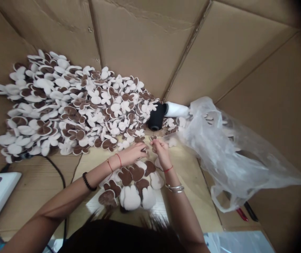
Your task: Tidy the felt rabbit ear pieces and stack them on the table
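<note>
My left hand [137, 151] is closed above the yellowish board, fingers curled, with a small dark spot by the fingertips. What it holds, if anything, I cannot make out. Just to its right, my right hand [161, 149] is pinched shut, thumb against fingers; anything in the pinch is too small to tell. Below both hands lie several rabbit-head-shaped fabric pieces, such as a white piece [130, 198] and a brown piece [136, 172] with a pale edge. Another brown-and-white piece [153, 138] lies right behind the fingertips.
A big pile of brown and white pieces [68, 105] leans against the cardboard wall [140, 42]. A black thread cone [155, 116] and a white cone [177, 109] lie behind my hands. Right: a clear plastic bag [219, 147], red-handled tool [242, 213]. Left: a white device [1, 196], black cable [61, 172].
</note>
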Demonstrator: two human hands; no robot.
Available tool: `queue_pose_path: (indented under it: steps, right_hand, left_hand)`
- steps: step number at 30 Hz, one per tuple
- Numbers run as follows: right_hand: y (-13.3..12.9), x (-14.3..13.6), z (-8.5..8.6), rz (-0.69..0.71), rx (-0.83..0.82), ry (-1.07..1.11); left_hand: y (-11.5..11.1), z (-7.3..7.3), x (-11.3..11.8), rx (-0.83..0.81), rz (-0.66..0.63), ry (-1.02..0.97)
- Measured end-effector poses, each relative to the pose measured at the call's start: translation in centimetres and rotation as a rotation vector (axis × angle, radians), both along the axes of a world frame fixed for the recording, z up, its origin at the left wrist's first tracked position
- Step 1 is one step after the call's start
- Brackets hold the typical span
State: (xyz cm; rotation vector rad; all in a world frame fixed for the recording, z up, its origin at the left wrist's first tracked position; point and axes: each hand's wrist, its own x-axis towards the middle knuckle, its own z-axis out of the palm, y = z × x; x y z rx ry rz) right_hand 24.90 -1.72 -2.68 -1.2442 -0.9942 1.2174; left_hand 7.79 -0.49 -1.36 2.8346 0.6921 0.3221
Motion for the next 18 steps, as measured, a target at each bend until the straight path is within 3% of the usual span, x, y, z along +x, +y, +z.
queue_pose_path:
  steps: [3,7,9,11,15,18]
  right_hand:
    - [-0.4,0.2,-0.9,-0.020,0.027,-0.024]
    - [-1.1,0.4,-1.5,0.001,0.042,-0.165]
    - [-1.2,0.3,-1.6,0.024,0.058,-0.248]
    - [-1.2,0.1,-1.6,0.037,0.077,-0.291]
    - [-1.2,0.0,-1.7,0.020,0.079,-0.288]
    - [-1.4,0.1,-1.9,0.033,0.059,-0.306]
  left_hand:
    - [-0.7,-1.4,0.1,-0.061,0.069,-0.201]
    - [-1.9,-1.8,-1.0,-0.120,0.427,-0.246]
    - [-2.1,-1.8,-1.2,-0.126,0.534,-0.195]
    - [-1.9,-1.9,-1.2,-0.136,0.500,-0.168]
    - [-1.5,-2.3,-1.1,-0.171,0.272,-0.168]
    - [-1.8,-2.2,-1.1,-0.147,0.299,-0.246]
